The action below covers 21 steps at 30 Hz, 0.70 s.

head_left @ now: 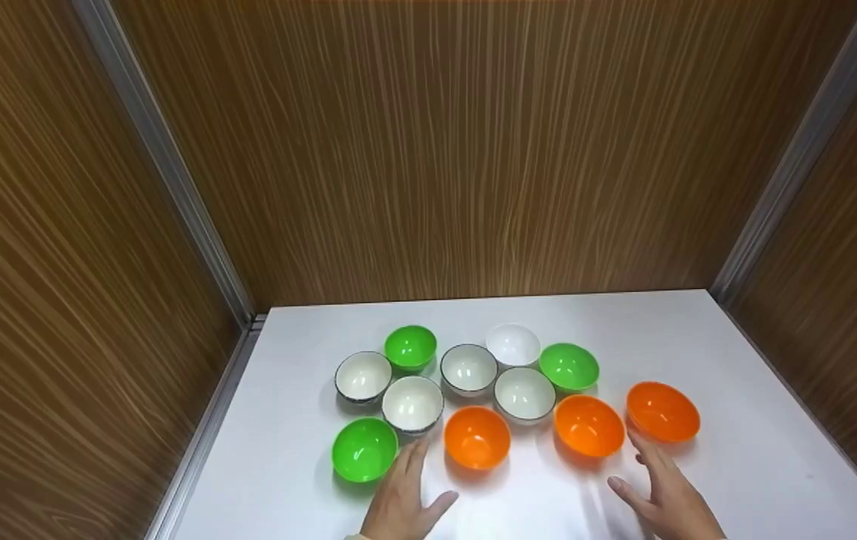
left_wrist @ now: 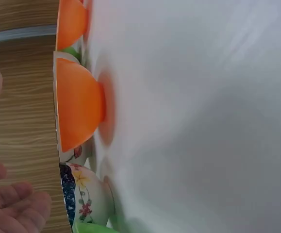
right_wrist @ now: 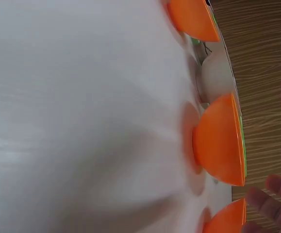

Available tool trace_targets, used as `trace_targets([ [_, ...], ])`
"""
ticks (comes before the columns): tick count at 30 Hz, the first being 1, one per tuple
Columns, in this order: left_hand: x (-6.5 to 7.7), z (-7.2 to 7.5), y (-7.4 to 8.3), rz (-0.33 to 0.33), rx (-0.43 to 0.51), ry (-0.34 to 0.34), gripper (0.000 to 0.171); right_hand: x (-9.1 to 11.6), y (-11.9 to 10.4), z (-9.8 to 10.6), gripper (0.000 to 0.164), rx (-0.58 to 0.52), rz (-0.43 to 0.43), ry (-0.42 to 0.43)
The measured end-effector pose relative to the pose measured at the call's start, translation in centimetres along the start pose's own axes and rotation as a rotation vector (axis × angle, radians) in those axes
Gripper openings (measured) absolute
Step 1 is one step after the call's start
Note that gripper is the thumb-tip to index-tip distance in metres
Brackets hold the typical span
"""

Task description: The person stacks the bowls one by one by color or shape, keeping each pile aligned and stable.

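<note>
In the head view my left hand (head_left: 401, 501) hovers over the front of the table, fingers extended and thumb spread, holding nothing. It is between a green bowl (head_left: 365, 450) and an orange bowl (head_left: 477, 438). My right hand (head_left: 665, 495) is likewise empty, its fingertips near the gap between a second orange bowl (head_left: 589, 426) and a third orange bowl (head_left: 663, 412). Behind the left fingers stands a white bowl with a dark rim (head_left: 413, 405); the left wrist view shows flowers on a patterned bowl's outside (left_wrist: 89, 194).
Farther back are more dark-rimmed bowls (head_left: 469, 370), a plain white bowl (head_left: 513, 345) and two green bowls (head_left: 410, 347). All stand upright, close together on the white table (head_left: 248, 465). Wood-grain panels (head_left: 473, 150) enclose the table at the back and sides.
</note>
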<state>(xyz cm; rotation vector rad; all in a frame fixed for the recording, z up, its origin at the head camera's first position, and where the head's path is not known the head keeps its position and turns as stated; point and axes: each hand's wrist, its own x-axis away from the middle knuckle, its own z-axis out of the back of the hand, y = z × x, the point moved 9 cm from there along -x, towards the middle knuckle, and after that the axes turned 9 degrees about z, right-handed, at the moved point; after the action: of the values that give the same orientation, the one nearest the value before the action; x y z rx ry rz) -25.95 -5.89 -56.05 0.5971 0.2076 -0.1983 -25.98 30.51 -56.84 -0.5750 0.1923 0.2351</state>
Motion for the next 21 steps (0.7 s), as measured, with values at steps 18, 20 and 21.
trace_targets([
  [18,-2.6,-4.5,-1.7,0.45,0.589,-0.081,0.062,-4.2,-8.0,-6.0,0.046,-0.698,-0.08,-0.051],
  [20,-2.7,-5.3,-1.9,0.498,0.594,-0.071,0.062,-4.6,-7.0,-8.4,0.053,-0.783,-0.183,-0.091],
  [21,-2.7,-5.7,-2.1,0.518,0.599,-0.059,0.063,-4.8,-6.5,-9.6,0.055,-0.825,-0.226,-0.1],
])
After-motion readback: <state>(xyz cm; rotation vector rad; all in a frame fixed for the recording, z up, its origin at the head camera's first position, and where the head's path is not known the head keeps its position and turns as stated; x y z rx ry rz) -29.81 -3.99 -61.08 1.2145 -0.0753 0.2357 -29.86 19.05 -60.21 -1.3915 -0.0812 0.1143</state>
